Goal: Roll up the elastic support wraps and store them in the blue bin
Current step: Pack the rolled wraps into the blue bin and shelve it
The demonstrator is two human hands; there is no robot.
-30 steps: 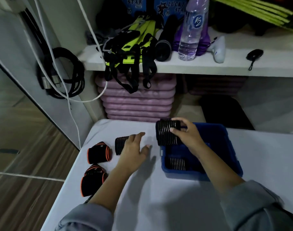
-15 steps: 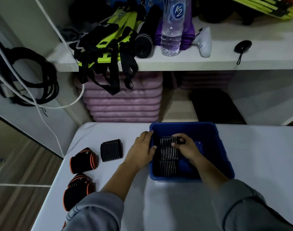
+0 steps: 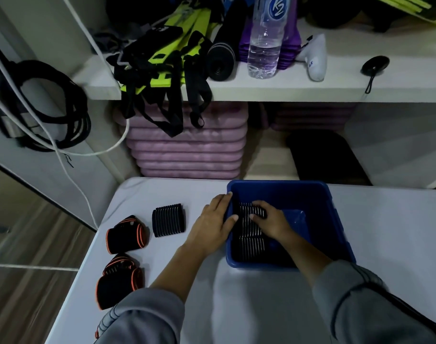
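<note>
Inside the blue bin (image 3: 318, 194), the right hand (image 3: 269, 219) grips a rolled wrap (image 3: 249, 219); the left hand (image 3: 212, 222) clasps the rim.

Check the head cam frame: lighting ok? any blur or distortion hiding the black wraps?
Head view: dim overall; the blue bin interior is dark, so the striped wraps under the right hand merge with shadow. The striped wrap on the table reads clearly. Hands are sharp, with no obvious motion blur. Wide-angle bending shows along the shelf edge.
</note>
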